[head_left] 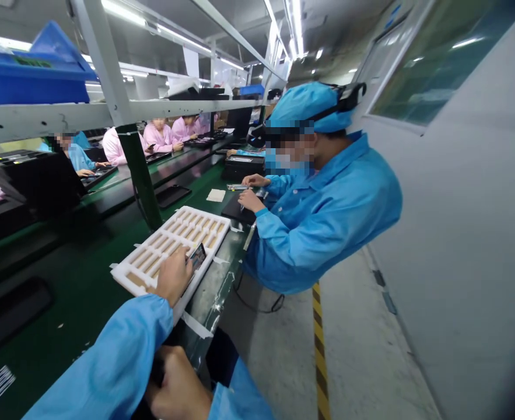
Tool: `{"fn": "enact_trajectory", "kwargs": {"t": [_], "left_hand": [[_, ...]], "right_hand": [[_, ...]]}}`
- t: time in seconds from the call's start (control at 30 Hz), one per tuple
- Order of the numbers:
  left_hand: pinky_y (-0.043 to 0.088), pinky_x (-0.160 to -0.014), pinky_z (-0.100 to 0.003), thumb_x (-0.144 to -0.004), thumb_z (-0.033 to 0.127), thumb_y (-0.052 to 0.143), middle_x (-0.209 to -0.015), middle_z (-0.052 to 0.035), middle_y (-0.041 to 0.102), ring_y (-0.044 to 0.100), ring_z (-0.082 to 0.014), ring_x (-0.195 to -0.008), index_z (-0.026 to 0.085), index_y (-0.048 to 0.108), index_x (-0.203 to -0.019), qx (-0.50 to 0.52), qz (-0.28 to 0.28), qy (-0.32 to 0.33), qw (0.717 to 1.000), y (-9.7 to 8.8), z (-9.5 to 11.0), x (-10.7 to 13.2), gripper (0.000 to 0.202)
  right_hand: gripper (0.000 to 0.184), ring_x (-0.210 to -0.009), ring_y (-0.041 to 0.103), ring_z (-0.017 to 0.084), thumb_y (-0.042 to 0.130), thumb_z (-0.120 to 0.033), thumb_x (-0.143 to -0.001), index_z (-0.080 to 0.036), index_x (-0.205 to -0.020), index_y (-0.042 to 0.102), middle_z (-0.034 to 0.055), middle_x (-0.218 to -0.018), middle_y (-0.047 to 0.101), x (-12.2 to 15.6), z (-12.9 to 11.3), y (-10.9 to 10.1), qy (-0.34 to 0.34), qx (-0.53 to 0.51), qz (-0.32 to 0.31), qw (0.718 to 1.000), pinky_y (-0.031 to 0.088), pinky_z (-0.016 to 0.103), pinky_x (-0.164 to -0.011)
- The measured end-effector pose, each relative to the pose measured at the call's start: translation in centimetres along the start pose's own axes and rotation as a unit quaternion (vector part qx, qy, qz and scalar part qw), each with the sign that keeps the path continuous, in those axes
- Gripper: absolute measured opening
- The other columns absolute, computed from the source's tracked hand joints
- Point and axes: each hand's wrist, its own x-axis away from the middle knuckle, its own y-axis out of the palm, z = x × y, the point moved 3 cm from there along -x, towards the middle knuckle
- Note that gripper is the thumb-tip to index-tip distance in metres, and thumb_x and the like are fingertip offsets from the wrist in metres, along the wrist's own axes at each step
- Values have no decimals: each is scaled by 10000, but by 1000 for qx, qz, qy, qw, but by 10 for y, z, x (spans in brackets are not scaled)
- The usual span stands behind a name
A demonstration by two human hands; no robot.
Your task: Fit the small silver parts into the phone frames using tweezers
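My left hand [175, 275] reaches over a white foam tray [131, 268] with rows of narrow slots. It is closed on a small flat glossy panel [197, 256], dark-edged and tilted up at the tray's right side. The panel's exact kind does not show. Lower down, close to the bench edge, my right hand [179, 382] has its fingers curled in below my left sleeve. Whatever those fingers hold, if anything, is hidden. White tape strips [197, 325] lie along the bench edge beside the tray.
A co-worker [322, 198] in blue works at a black pad [238, 208] just beyond the tray. A green post [141, 181] rises behind the tray, below a shelf with a blue bin [34, 76]. A black case [42, 181] stands left. A striped floor line [319, 350] runs right.
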Motion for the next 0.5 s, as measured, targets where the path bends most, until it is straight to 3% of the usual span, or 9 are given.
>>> {"fn": "enact_trajectory", "kwargs": {"t": [0.13, 0.23, 0.33, 0.5], "left_hand": [[629, -962, -463, -1035, 415, 698, -1313, -91, 712, 726, -231, -1112, 191, 670, -1321, 17, 31, 8, 999, -26, 6, 2, 364], [623, -988, -461, -1050, 398, 677, -1257, -78, 758, 748, -222, -1095, 190, 711, -1264, 33, 63, 34, 997, -59, -1, 24, 300], [621, -1003, -377, -1061, 387, 623, -1211, -27, 828, 789, -222, -1096, 259, 785, -1216, 52, 105, 50, 992, -95, -21, 67, 258], [649, -916, -261, -996, 475, 675, -1166, 61, 848, 824, -193, -1001, 380, 816, -1194, 58, 141, 46, 987, -144, -66, 171, 262]], "right_hand": [[230, -800, 810, 251, 738, -132, -842, -197, -1022, 865, 41, -943, 867, 1, 2, 0, 6, 15, 22, 1000, 625, 272, -718], [186, -845, 815, 252, 756, -166, -823, -195, -963, 875, 65, -933, 861, 3, 3, -4, -1, 38, 85, 996, 634, 289, -798], [157, -801, 809, 240, 746, -196, -838, -173, -932, 870, 82, -874, 849, 5, 6, -5, 21, 34, 105, 994, 628, 279, -740], [193, -681, 813, 222, 710, -261, -889, -140, -951, 846, 93, -814, 846, 8, 15, -4, 85, -5, 101, 991, 617, 244, -588]]}}
